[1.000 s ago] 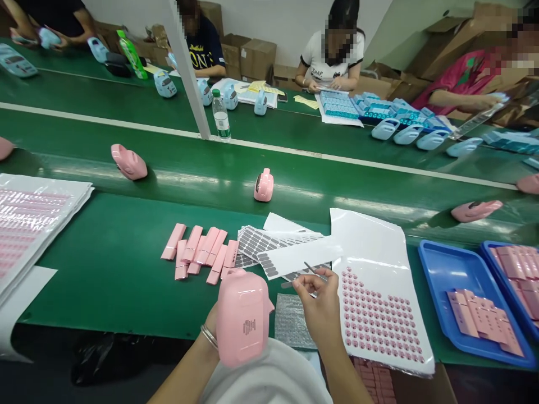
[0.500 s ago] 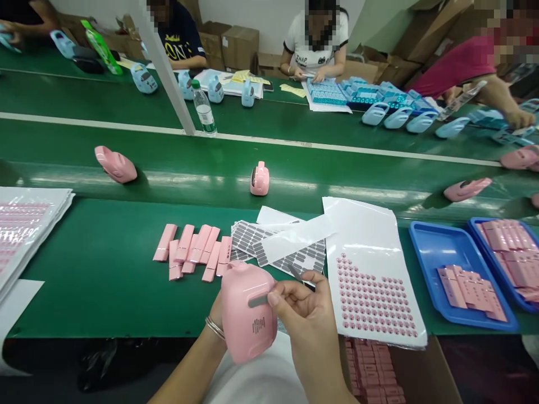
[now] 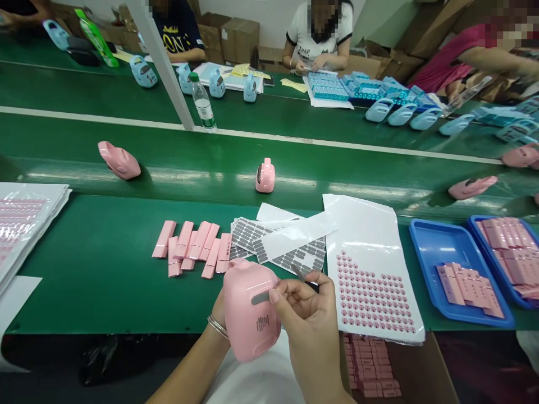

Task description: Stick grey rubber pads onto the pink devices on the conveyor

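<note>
The green workbench (image 3: 105,269) filled most of my view, with the conveyor belt (image 3: 202,163) running across beyond it and other people seated at the far side. Ahead of me lay a white sheet of small pink stickers (image 3: 370,297), a sheet of grey pads (image 3: 290,258) and a row of pink covers (image 3: 191,247); two blue trays (image 3: 425,247) sat to my right.

My left hand (image 3: 219,310) was wrapped round the pink casing (image 3: 250,314), holding it just above the near edge of the bench, in front of my body. Its long axis ran roughly upright and leaning away from me, the printed underside facing me.

My right hand (image 3: 305,314) was closed on tweezers (image 3: 300,274), thumb pressing one grey pad (image 3: 260,297) onto the casing. I judged that pad nearly seated, lying crosswise near the top; pressing it flat remained, and many pads were left on the sheet.
</note>
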Motion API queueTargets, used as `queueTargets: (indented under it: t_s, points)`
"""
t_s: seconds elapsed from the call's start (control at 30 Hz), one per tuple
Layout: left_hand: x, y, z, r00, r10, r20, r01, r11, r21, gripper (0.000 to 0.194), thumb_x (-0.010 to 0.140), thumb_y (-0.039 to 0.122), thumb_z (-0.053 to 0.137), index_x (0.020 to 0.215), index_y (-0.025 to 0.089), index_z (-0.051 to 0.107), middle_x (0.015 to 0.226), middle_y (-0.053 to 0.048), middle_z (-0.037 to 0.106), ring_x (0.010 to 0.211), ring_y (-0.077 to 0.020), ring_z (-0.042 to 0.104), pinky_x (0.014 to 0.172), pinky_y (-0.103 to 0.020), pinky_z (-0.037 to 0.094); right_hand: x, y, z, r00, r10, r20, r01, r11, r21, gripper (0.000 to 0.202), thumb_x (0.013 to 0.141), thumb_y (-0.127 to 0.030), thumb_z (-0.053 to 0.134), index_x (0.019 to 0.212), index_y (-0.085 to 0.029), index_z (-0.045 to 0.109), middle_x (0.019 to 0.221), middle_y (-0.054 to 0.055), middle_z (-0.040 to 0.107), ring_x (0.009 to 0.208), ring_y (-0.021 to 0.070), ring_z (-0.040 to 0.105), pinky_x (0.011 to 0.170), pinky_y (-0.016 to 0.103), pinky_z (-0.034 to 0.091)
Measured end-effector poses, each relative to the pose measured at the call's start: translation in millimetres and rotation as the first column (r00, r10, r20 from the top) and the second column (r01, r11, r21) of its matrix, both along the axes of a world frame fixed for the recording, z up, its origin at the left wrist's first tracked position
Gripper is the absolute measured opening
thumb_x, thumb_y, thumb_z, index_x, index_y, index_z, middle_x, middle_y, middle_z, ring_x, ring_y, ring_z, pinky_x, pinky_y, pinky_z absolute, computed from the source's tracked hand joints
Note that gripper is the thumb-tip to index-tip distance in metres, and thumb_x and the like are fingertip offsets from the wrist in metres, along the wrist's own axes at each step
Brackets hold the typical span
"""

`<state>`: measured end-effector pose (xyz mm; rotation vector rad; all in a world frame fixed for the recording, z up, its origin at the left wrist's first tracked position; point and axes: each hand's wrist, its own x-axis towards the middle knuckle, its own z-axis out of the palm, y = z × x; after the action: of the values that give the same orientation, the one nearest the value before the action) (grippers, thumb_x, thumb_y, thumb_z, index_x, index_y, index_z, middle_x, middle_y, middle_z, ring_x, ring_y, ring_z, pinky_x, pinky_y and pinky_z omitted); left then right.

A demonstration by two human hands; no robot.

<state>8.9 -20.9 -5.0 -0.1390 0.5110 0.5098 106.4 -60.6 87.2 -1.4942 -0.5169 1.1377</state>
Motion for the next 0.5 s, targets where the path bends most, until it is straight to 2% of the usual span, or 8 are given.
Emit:
queueTargets:
  t_s: [0.13, 0.5]
  points:
    - [-1.1, -1.4, 0.8, 1.0, 0.002, -0.013, -0.002, 1.0, -0.008, 0.023, 0.074, 0.035, 0.06, 0.066, 0.015, 0.055, 0.065, -0.007, 0.052, 0.061, -0.0171, 0.052, 0.06, -0.031, 0.042, -1.8, 1.1, 2.0, 0.999, -0.033, 0.035, 0.033, 0.999, -0.007, 0.047, 0.071, -0.03, 0.069, 0.096, -0.026, 0.029, 0.069, -0.004, 0.063, 0.07, 0.0168, 0.061, 0.063, 0.032, 0.048]
    - [1.1, -1.0, 7.2, 1.0, 0.021, -0.006, -0.021, 0.999, -0.045, 0.018, 0.072, 0.03, 0.061, 0.064, 0.015, 0.055, 0.064, -0.006, 0.051, 0.061, -0.017, 0.051, 0.06, -0.031, 0.043, -5.2, 2.8, 1.4, 0.99, -0.081, 0.113, 0.077, 0.996, 0.036, 0.044, 0.07, -0.026, 0.068, 0.094, -0.026, 0.031, 0.068, -0.004, 0.062, 0.067, 0.0165, 0.059, 0.064, 0.033, 0.047]
